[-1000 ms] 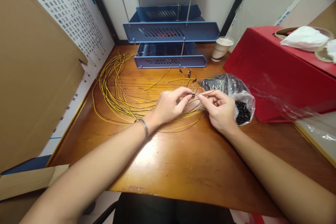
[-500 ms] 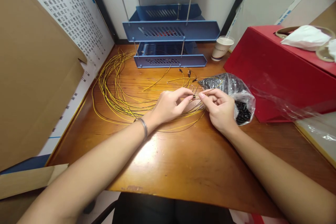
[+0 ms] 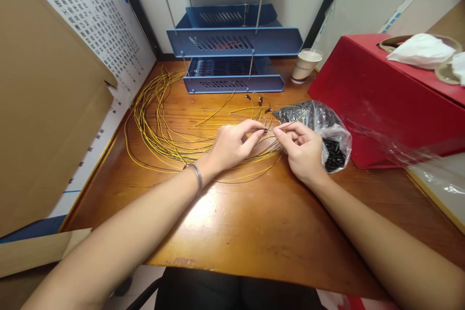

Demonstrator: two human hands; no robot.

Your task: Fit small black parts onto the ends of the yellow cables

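Observation:
My left hand [image 3: 232, 145] and my right hand [image 3: 303, 150] meet fingertip to fingertip over the middle of the wooden desk [image 3: 254, 223]. The left thumb and forefinger pinch a small black piece [image 3: 266, 130] on the end of a thin yellow wire. My right fingers pinch the same wire just to its right. A big loose coil of yellow wires [image 3: 160, 126] lies left of the hands. Behind my right hand sits a clear plastic bag [image 3: 323, 123] holding several small black parts.
A blue stacked letter tray [image 3: 232, 43] stands at the back of the desk, with a paper cup [image 3: 305, 65] to its right. A red box [image 3: 392, 97] blocks the right side. Cardboard [image 3: 47, 106] and a printed sheet [image 3: 101, 19] wall in the left.
Both hands stay pinched together on the wire, shifting only slightly. The view has drifted a little.

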